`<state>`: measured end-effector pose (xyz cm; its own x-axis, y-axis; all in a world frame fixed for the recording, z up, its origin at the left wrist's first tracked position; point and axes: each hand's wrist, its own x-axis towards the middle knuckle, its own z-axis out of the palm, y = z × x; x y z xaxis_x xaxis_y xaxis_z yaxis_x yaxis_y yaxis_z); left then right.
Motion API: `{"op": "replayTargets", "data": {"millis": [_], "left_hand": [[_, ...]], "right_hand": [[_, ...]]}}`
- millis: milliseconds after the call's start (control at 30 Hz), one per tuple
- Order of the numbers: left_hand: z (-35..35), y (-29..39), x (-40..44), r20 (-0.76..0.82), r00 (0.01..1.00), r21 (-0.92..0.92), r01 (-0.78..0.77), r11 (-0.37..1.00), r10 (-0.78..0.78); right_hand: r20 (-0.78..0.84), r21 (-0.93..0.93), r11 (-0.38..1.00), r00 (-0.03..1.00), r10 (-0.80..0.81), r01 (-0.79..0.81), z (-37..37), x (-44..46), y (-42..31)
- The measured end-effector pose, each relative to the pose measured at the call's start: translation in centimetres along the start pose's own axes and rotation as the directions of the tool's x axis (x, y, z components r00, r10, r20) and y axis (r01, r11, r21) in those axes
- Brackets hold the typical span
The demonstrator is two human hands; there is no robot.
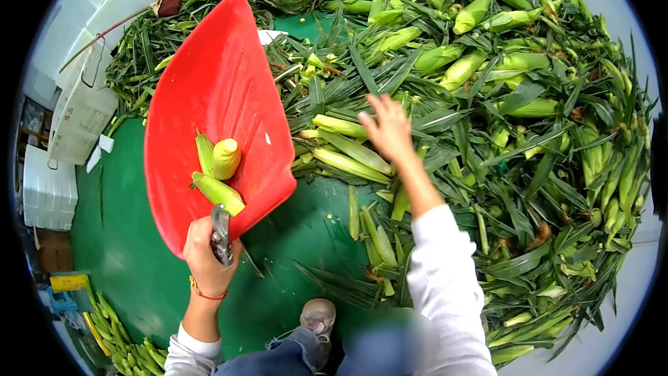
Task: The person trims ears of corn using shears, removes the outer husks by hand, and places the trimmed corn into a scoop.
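A large red scoop [188,90] is tilted at the left, with several pieces of corn [226,158] lying in its lower part. My left hand [209,254] is closed at the scoop's near edge, with a dark metallic tool [221,235] in its grip. To the right, my right hand [390,124] reaches over the pile of corn and leaves [515,111], fingers apart and holding nothing. Just left of that hand lie several pale green corn husks [351,160].
A broom [169,0] leans at the upper left by a white crate [83,111]. White foam boxes [50,188] stand along the left edge. Green pieces [111,327] are heaped at the lower left. My shoe [318,317] is on the green floor [132,237].
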<state>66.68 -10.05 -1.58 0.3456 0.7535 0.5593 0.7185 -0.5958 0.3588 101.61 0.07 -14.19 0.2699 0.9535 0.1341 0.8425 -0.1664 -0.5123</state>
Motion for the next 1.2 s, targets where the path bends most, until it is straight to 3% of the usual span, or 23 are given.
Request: {"op": "replayTargets", "data": {"millis": [33,100,167,233,333,400,433,500,567,600,633,700,800,900,1033,1133,1200], "left_hand": [[0.0,-0.2,0.2,-0.013,1.0,0.008,-0.02,1.0,0.02],[-0.1,-0.6,0.0,-0.027,0.998,0.019,-0.05,0.999,0.05],[0.6,-0.6,-0.4,0.016,0.999,-0.012,-0.034,0.999,0.034],[1.1,0.4,-0.2,0.109,0.993,-0.033,-0.032,0.999,0.035],[3.1,1.3,-1.1,0.152,0.97,-0.039,-0.186,0.982,0.189],[4.0,2.1,-2.6,0.221,0.942,-0.048,-0.249,0.967,0.253],[4.1,2.9,-2.8,0.242,0.928,-0.054,-0.277,0.959,0.282],[4.4,3.4,-4.1,0.273,0.918,-0.054,-0.284,0.957,0.288],[4.6,3.7,-5.0,0.291,0.903,-0.072,-0.31,0.948,0.317],[4.5,3.9,-5.5,0.304,0.894,-0.08,-0.319,0.944,0.328],[4.5,4.5,-5.8,0.34,0.878,-0.078,-0.33,0.941,0.336],[6.0,4.6,-7.1,0.426,0.829,-0.097,-0.357,0.929,0.363],[9.0,3.7,-9.4,0.498,0.764,-0.049,-0.447,0.893,0.41],[9.6,3.0,-10.3,0.569,0.718,-0.037,-0.464,0.885,0.4],[7.1,4.8,-9.9,0.428,0.748,-0.178,-0.481,0.858,0.508],[4.7,8.3,-10.9,0.4,0.819,-0.282,-0.319,0.905,0.413],[4.1,9.4,-11.6,0.391,0.812,-0.156,-0.406,0.9,0.434]], "right_hand": [[0.099,0.014,0.984,0.979,0.177,-0.18,1.1,1.5,1.9],[0.184,-0.256,0.956,0.964,0.194,-0.143,4.6,0.8,3.1],[0.288,-0.288,0.951,0.936,0.202,-0.116,5.8,-1.3,0.5],[0.38,-0.148,0.957,0.878,0.289,-0.251,7.9,-3.8,-1.9],[0.432,0.012,0.907,0.82,0.376,-0.422,10.8,-8.0,-5.1],[0.551,0.17,0.854,0.766,0.331,-0.491,12.3,-10.6,-4.4],[0.614,0.334,0.739,0.73,0.3,-0.585,12.1,-11.6,-4.1],[0.73,0.611,0.256,0.659,0.183,-0.749,11.0,-13.6,-2.5],[0.76,0.64,-0.194,0.65,0.013,-0.744,8.1,-15.5,-0.9],[0.753,0.606,-0.333,0.656,-0.054,-0.723,6.2,-16.4,0.1],[0.751,0.59,-0.37,0.656,-0.073,-0.718,4.3,-17.5,1.0],[0.791,0.577,-0.287,0.611,-0.038,-0.765,-0.1,-19.6,2.5],[0.691,0.721,-0.147,0.692,0.208,-0.677,-7.9,-24.6,4.2],[0.552,0.784,0.008,0.704,0.447,-0.621,-14.7,-33.0,5.9],[0.46,0.796,-0.037,0.565,0.685,-0.604,-20.1,-47.6,5.6],[0.484,0.708,-0.046,0.436,0.758,-0.705,-19.4,-57.7,4.7],[0.517,0.653,-0.052,0.395,0.76,-0.755,-17.9,-62.1,3.8]]}}
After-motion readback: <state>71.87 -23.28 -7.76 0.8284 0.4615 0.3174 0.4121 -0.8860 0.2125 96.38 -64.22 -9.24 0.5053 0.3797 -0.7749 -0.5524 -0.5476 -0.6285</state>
